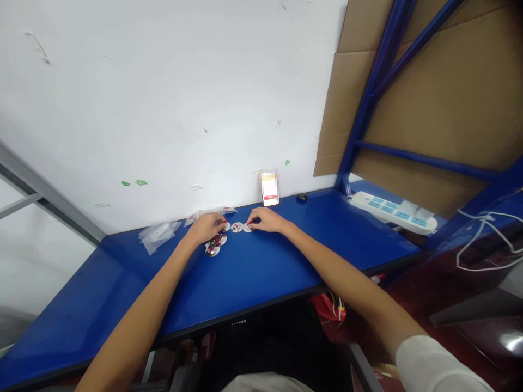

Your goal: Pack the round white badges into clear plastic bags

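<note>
Three round white badges with red and dark print lie in a short row on the blue tabletop; the middle badge point(237, 228) shows fully. My left hand point(205, 226) is closed, its fingertips pinching at the edge of the left badge point(227, 226). At the row's other end, my right hand point(265, 219) curls thumb and fingers together on the right badge point(246, 228), covering part of it. Just below my left hand is a loose pile of similar shiny round badges point(213, 251), some overlapping and partly hidden.
Clear plastic bags point(158, 235) lie left of my left hand, with bagged badges point(229, 209) along the wall. A small card or box point(269, 188) leans on the wall. A black object point(302, 197) and a white power strip point(393, 212) sit right, near a blue frame point(365, 103).
</note>
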The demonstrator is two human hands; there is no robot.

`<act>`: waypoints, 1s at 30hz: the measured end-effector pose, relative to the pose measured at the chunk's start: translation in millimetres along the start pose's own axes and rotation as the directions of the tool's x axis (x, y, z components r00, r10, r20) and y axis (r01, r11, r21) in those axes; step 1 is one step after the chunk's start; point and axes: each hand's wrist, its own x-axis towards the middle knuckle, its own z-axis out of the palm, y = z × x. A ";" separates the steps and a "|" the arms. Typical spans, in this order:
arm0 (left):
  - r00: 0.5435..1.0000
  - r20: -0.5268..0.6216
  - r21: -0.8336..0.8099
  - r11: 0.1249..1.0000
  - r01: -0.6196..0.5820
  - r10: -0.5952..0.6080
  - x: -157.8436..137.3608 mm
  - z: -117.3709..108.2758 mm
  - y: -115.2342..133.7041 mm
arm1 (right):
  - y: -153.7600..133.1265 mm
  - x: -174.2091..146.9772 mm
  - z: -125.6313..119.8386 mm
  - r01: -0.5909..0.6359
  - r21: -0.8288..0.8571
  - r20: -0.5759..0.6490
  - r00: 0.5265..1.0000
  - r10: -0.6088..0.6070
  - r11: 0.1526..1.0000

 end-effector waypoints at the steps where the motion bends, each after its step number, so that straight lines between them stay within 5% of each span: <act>1: 1.000 -0.015 0.007 1.000 0.007 -0.007 0.4 2.2 0.2 | -0.1 -0.2 -1.7 0.008 0.000 0.011 1.000 -0.008 1.000; 7: 0.994 -0.106 0.001 0.999 0.034 -0.034 2.0 6.3 6.7 | 1.8 -3.7 -14.4 -0.091 0.062 0.066 0.994 0.087 0.994; 11: 0.991 -0.121 -0.013 0.998 -0.063 0.061 1.8 2.2 19.6 | 3.2 -3.7 -15.5 -0.153 0.071 0.045 0.988 0.150 0.986; 17: 0.981 0.018 -0.025 0.981 -0.190 0.191 1.5 9.1 29.6 | 3.6 -2.0 -11.2 -0.138 0.018 0.014 0.990 0.138 0.990; 30: 0.977 -0.026 -0.042 0.976 -0.212 0.211 7.5 21.6 38.4 | 8.8 -3.0 -12.6 -0.059 -0.012 0.046 0.997 0.060 0.998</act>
